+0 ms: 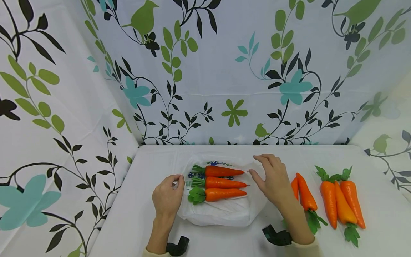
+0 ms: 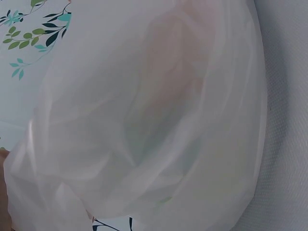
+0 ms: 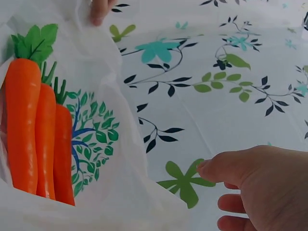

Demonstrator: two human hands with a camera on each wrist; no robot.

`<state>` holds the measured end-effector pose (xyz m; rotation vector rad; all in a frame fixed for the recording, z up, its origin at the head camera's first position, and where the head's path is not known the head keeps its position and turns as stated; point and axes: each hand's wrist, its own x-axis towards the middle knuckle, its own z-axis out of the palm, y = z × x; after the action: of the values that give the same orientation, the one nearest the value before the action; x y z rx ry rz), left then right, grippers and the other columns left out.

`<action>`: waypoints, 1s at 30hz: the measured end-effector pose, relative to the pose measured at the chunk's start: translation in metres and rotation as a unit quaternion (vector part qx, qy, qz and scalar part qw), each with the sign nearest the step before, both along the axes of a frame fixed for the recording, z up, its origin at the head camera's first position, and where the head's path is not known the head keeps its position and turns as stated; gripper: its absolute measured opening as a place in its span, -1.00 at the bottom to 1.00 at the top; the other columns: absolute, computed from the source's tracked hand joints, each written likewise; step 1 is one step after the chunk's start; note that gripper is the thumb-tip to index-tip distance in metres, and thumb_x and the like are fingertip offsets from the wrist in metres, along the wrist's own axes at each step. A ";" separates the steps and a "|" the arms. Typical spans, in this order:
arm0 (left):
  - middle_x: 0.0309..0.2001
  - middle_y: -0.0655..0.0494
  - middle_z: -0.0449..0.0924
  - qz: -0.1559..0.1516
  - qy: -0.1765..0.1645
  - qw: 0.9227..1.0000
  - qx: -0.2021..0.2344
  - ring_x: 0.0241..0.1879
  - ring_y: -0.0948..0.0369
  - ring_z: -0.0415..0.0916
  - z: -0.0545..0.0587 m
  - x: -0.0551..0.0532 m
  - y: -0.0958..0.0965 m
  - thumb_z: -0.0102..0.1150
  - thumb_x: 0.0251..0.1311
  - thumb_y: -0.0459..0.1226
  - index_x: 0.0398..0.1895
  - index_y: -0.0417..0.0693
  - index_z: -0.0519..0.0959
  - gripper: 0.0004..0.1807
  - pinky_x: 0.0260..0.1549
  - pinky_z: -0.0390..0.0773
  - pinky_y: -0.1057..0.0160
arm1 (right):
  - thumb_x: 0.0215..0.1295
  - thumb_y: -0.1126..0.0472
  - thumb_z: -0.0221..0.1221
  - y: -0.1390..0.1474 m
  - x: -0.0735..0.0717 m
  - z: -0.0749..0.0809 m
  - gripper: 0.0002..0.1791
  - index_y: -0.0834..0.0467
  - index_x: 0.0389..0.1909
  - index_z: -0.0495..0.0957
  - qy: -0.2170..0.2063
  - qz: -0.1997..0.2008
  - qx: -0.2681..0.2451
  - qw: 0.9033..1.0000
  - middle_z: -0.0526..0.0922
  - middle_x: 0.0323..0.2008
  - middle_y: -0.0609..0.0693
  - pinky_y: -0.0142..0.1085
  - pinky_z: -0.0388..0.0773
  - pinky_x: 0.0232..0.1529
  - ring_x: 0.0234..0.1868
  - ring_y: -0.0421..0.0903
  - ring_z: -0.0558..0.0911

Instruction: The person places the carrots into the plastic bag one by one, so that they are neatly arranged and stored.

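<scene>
Three orange toy-looking carrots with green tops lie side by side on a white plastic bag with a printed tree. Their leaves point toward my left hand, which pinches the bag's left edge between thumb and fingers. Translucent bag plastic fills most of the left wrist view. Beyond the carrot tips, my right hand hovers over the bag's right side with thumb and fingers spread apart. Nothing is between them in the right wrist view, where the bagged carrots show at the left.
On the white table, more carrots lie to the right: a pair partly behind my right forearm, and a group of three farther right. A leaf-patterned cloth rises behind the table. Black camera mounts sit at my wrists.
</scene>
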<state>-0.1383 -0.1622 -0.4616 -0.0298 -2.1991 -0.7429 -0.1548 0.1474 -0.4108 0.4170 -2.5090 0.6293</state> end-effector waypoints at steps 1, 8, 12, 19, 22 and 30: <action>-0.51 0.00 0.71 0.000 0.001 1.000 0.000 -0.61 0.17 0.64 0.000 0.000 0.000 0.25 0.06 -0.30 -0.46 -0.15 0.70 -0.90 -0.63 0.58 0.19 | 0.07 0.07 0.33 0.002 0.000 0.001 -0.48 0.14 0.07 0.49 0.003 -0.003 -0.002 1.000 0.51 0.02 0.10 0.00 0.42 -0.01 0.03 0.06 0.44; -0.52 0.01 0.71 -0.001 0.004 1.000 -0.003 -0.63 0.18 0.63 0.000 0.000 0.001 0.25 0.05 -0.31 -0.47 -0.14 0.70 -0.91 -0.65 0.57 0.20 | 0.03 0.12 0.36 0.020 -0.003 0.002 -0.45 0.18 0.07 0.49 0.015 -0.028 -0.021 0.999 0.50 0.02 0.15 0.06 0.41 0.00 0.03 0.10 0.43; -0.52 0.01 0.71 -0.002 0.005 1.000 -0.003 -0.62 0.17 0.63 0.000 0.000 0.001 0.25 0.05 -0.31 -0.47 -0.15 0.70 -0.91 -0.65 0.57 0.19 | 0.03 0.16 0.36 0.029 -0.003 0.004 -0.46 0.23 0.06 0.49 0.023 -0.035 -0.031 0.999 0.50 0.01 0.19 0.07 0.38 -0.02 0.03 0.14 0.41; -0.52 0.00 0.71 -0.004 0.007 1.000 -0.006 -0.63 0.17 0.63 0.000 0.000 0.002 0.26 0.04 -0.32 -0.47 -0.16 0.70 -0.91 -0.66 0.56 0.19 | 0.12 0.14 0.30 0.045 -0.002 0.008 -0.45 0.21 0.13 0.43 -0.021 -0.076 -0.042 0.996 0.43 0.09 0.21 0.16 0.38 0.06 0.10 0.16 0.37; -0.52 0.00 0.71 -0.004 0.006 1.000 -0.007 -0.63 0.17 0.63 0.000 0.000 0.002 0.26 0.04 -0.32 -0.47 -0.16 0.70 -0.91 -0.65 0.57 0.19 | 0.15 0.13 0.27 0.053 -0.001 0.009 -0.44 0.19 0.17 0.40 -0.038 -0.094 -0.045 0.994 0.40 0.12 0.22 0.18 0.39 0.09 0.13 0.17 0.35; -0.52 0.01 0.71 -0.006 0.011 1.000 -0.008 -0.63 0.17 0.63 -0.001 -0.001 0.003 0.25 0.03 -0.33 -0.47 -0.15 0.70 -0.92 -0.65 0.57 0.18 | 0.18 0.16 0.23 0.071 0.000 0.008 -0.46 0.23 0.17 0.39 -0.029 -0.106 -0.062 0.992 0.40 0.10 0.24 0.10 0.43 -0.05 -0.03 0.14 0.40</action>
<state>-0.1394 -0.1595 -0.4630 -0.0592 -2.1849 -0.7280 -0.1548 0.2188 -0.4029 0.0849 -2.5068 0.7166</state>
